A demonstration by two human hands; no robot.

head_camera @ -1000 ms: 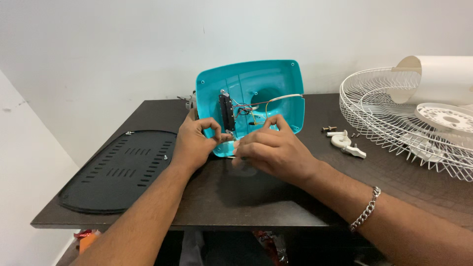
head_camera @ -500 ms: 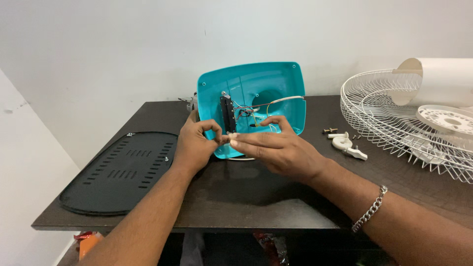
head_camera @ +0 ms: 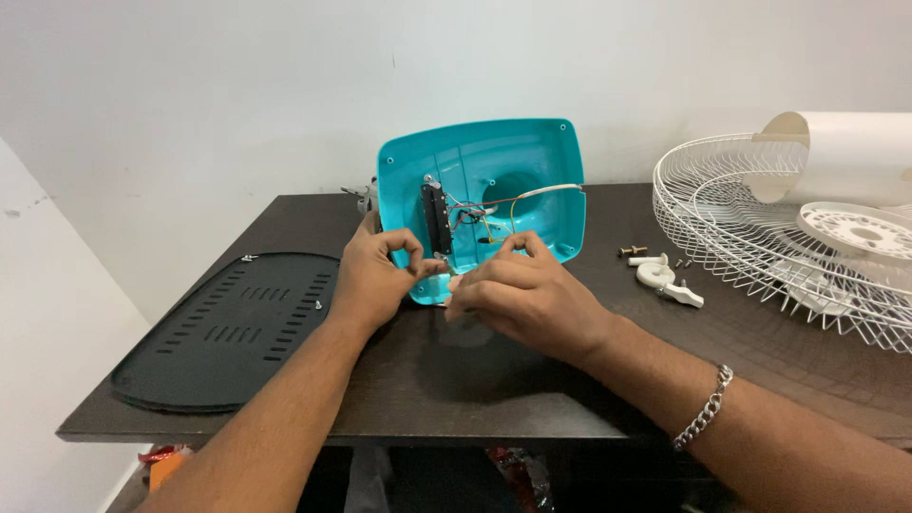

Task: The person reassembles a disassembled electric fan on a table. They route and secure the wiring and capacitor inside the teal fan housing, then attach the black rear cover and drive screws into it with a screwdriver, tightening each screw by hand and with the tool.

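The teal fan base (head_camera: 494,166) stands tilted near the back of the dark surface (head_camera: 494,380), its underside open. The left hand (head_camera: 375,275) pinches its lower left rim; the right hand (head_camera: 522,294) curls on the lower edge. A black cover plate (head_camera: 228,328) overhangs the left edge; a white wire grille (head_camera: 760,237) crowds the right.

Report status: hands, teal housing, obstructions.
Left hand and right hand: fingers pinching at lower edge of teal housing. Housing upright, wires exposed. Black panel left, white grille right, both apart.
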